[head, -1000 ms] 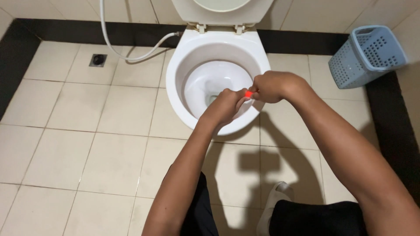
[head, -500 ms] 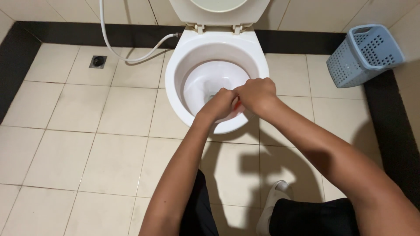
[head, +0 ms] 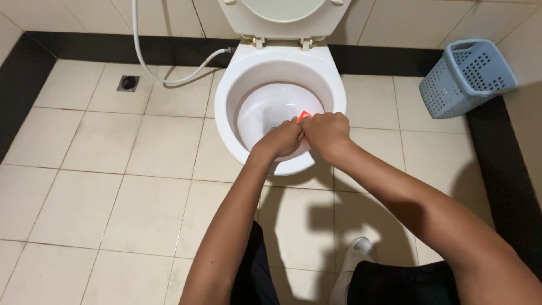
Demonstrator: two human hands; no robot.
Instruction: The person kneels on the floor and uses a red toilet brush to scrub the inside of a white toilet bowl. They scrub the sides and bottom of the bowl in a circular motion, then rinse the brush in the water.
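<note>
tiled floor, white toilet bowl [head: 226, 104], left hand [head: 280, 139] and right hand [head: 326, 133] grip closed together on small orange-red piece [head: 304, 116]

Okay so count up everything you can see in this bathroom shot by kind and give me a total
Toilets: 1, white bowl
Hoses: 1, white
Floor drains: 1
Baskets: 1, blue
Small orange-red items: 1, gripped between the left hand and right hand
Total: 5
</note>
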